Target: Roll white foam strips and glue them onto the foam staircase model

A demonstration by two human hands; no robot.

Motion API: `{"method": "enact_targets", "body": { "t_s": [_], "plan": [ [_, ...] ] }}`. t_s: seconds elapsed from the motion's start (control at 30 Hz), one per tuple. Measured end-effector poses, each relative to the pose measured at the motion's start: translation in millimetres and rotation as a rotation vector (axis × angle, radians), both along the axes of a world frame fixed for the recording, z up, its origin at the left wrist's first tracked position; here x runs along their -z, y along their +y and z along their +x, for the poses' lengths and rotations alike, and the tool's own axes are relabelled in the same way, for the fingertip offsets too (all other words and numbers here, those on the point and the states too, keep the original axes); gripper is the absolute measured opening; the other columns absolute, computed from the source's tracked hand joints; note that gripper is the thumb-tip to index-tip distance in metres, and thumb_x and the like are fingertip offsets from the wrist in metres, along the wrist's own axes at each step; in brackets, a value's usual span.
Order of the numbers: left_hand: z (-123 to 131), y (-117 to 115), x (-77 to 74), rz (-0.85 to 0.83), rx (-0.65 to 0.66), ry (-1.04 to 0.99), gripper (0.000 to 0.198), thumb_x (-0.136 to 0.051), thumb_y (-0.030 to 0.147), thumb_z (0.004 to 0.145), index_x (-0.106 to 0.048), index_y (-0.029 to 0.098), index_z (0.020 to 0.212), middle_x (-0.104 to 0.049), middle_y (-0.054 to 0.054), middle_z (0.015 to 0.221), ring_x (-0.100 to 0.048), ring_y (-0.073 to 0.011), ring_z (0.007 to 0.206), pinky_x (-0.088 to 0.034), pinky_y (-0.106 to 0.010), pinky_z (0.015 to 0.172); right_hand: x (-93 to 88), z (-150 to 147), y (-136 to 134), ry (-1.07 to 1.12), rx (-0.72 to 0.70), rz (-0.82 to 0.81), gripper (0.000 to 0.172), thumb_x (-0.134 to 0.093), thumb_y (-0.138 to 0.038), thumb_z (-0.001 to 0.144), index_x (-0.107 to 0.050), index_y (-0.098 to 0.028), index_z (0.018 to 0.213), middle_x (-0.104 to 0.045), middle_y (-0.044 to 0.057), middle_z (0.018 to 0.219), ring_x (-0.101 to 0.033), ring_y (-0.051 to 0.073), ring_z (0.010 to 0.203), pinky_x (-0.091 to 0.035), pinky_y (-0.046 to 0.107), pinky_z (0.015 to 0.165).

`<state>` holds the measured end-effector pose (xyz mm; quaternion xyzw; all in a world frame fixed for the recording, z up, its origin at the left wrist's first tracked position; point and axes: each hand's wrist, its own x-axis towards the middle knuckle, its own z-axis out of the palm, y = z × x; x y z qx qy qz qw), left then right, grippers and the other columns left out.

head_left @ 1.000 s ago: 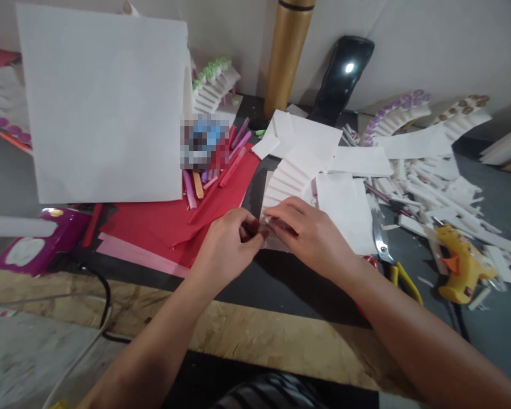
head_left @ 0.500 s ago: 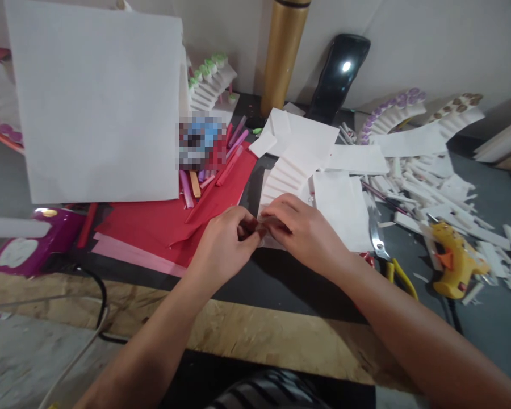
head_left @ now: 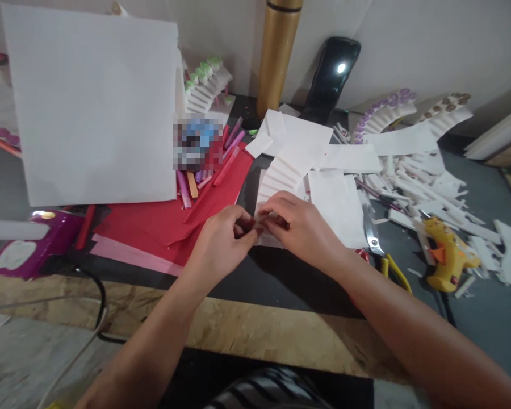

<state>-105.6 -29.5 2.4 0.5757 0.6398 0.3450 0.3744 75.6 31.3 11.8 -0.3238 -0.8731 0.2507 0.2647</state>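
My left hand [head_left: 225,236] and my right hand [head_left: 298,226] meet at the near end of a small curved white staircase model [head_left: 280,180]. Fingertips of both hands are pinched together there, and whatever sits between them is too small or hidden to name. The staircase lies on a white base, with white foam or paper sheets [head_left: 337,205] to its right and behind it. Under and beside my left hand spreads red paper [head_left: 147,224], with a pink sheet [head_left: 132,254] below.
A yellow glue gun [head_left: 449,255] and yellow-handled scissors [head_left: 394,272] lie at right beside white scraps [head_left: 430,196]. A golden bottle [head_left: 278,57] and a phone [head_left: 333,76] with its light on stand at the wall. A large white board [head_left: 93,108] stands upright at left.
The whole view has shifted slightly, so things appear a little further left. Both hands stay pinched at the same end of the staircase, with only small finger movement.
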Motion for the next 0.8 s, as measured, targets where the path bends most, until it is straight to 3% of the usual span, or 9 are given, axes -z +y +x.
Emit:
{"method": "enact_targets", "body": {
  "t_s": [0.13,0.27,0.53,0.8],
  "plan": [
    [-0.9,0.3,-0.9,-0.067,-0.004,-0.063,0.010,-0.067,0.027,0.081,-0.064,0.020,0.087,-0.070,0.000,0.072,-0.070,-0.0167,0.062,-0.050,-0.026,0.055,-5.9,8.0,-0.2,-0.013,0.043,0.012,0.024,-0.067,-0.010,0.091,-0.067,-0.014,0.114,-0.070,0.009,0.107,-0.067,0.017,0.082,-0.052,0.029,0.072],
    [-1.1,1.2,-6.2,-0.117,-0.008,-0.076,0.017,-0.070,0.032,0.081,-0.065,0.019,0.091,-0.072,-0.001,0.072,-0.072,-0.0186,0.062,-0.053,-0.028,0.058,-9.5,14.4,0.5,-0.009,0.063,0.029,0.017,-0.067,-0.014,0.093,-0.069,-0.015,0.110,-0.069,0.007,0.104,-0.060,0.011,0.066,-0.050,0.027,0.064],
    [-0.3,0.2,-8.7,-0.083,0.004,-0.049,0.013,-0.068,0.028,0.082,-0.066,0.018,0.089,-0.069,-0.002,0.075,-0.071,-0.0181,0.063,-0.056,-0.030,0.061,-1.1,7.8,-1.9,-0.039,-0.029,0.067,0.020,-0.059,-0.015,0.098,-0.069,-0.017,0.115,-0.068,0.010,0.107,-0.068,0.018,0.093,-0.056,0.031,0.080],
    [0.6,0.4,-3.6,0.010,0.013,-0.010,0.008,-0.065,0.025,0.082,-0.062,0.018,0.082,-0.063,-0.002,0.084,-0.067,-0.0151,0.066,-0.055,-0.029,0.061,-1.1,2.8,-4.4,-0.088,0.027,0.040,0.016,-0.061,-0.012,0.095,-0.070,-0.012,0.109,-0.067,0.011,0.104,-0.068,0.019,0.087,-0.053,0.031,0.076]
  ]
}}
